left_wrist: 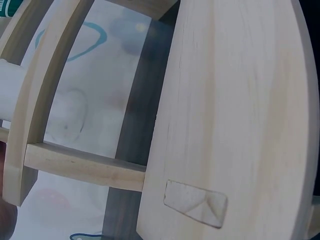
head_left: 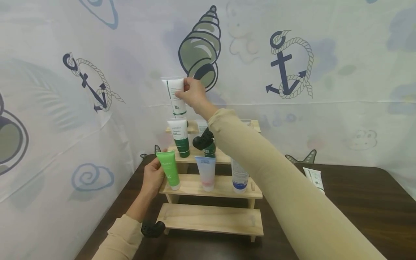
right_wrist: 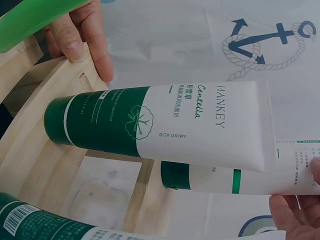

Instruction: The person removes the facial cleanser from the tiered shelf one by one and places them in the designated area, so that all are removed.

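My right hand (head_left: 194,94) pinches a white squeeze tube (head_left: 175,94) with a green stripe near its crimped top end. That tube stands cap down over the top step of the wooden tiered rack (head_left: 211,216); its green cap (right_wrist: 175,175) shows at the step in the right wrist view. In front of it stands a white and green tube (head_left: 179,135). My left hand (head_left: 153,177) holds the rack's left end, beside a light green tube (head_left: 167,168); its fingers (right_wrist: 75,47) lie on the end of a step.
A second white and green tube (head_left: 209,150) is partly hidden behind a black wrist device (head_left: 203,139). A blue-pink tube (head_left: 207,171) and a white-blue tube (head_left: 239,177) share the step with the light green one. Another white tube (head_left: 314,178) lies on the dark table (head_left: 367,202) at right.
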Motion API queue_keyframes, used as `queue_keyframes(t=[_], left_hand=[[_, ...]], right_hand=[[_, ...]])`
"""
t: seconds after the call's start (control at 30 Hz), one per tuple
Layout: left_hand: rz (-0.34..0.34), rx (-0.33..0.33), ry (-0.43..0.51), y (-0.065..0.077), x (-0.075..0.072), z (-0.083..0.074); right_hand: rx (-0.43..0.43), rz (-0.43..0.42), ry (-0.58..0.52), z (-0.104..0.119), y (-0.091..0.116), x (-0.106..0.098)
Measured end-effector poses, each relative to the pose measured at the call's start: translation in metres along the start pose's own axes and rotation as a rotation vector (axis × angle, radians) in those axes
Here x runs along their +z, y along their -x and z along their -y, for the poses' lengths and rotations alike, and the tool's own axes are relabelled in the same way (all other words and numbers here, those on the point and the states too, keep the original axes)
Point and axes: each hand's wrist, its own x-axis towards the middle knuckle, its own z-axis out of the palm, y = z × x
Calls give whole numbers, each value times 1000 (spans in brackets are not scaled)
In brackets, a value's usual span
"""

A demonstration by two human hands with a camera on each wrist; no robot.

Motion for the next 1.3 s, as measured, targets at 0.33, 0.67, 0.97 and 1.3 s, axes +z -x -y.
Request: queue_keyframes(t=[0.33,0.67,0.97,1.3], left_hand=[[-2,-7,-29,1,1,-2],[-9,-9,-38,0,5,-1],[-23,-13,-41,-1,2,-2],[-26,-34,-82,-1,4,-4]], right_hand=[[-17,-36,45,-2,2,-3],[-81,-115,38,2,7,-17],[-127,-133,8,23,15,-40],[-110,-154,-96,33,28,-90]])
